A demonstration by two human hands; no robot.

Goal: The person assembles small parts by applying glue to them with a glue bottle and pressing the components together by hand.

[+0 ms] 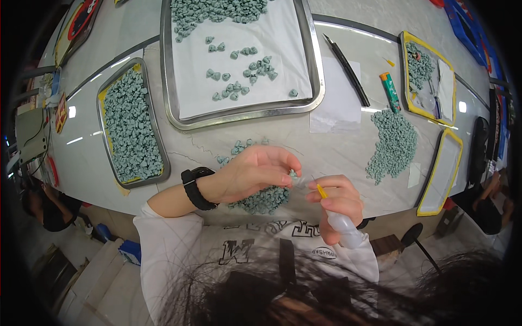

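My left hand, with a black watch on its wrist, pinches a small grey-green piece between thumb and fingers. Close by on the right, my right hand grips a translucent squeeze bottle with a yellow tip. The tip points up and left toward the small piece; whether they touch I cannot tell. Below my left hand lies a pile of grey-green pieces, partly hidden by it. A few more pieces show just above that hand.
A large metal tray lined with white holds scattered green pieces. Left stands a smaller, full tray. On the right lie a pile of smaller pieces, a green-orange tube, a black pen and yellow-rimmed trays. Other people sit at both sides.
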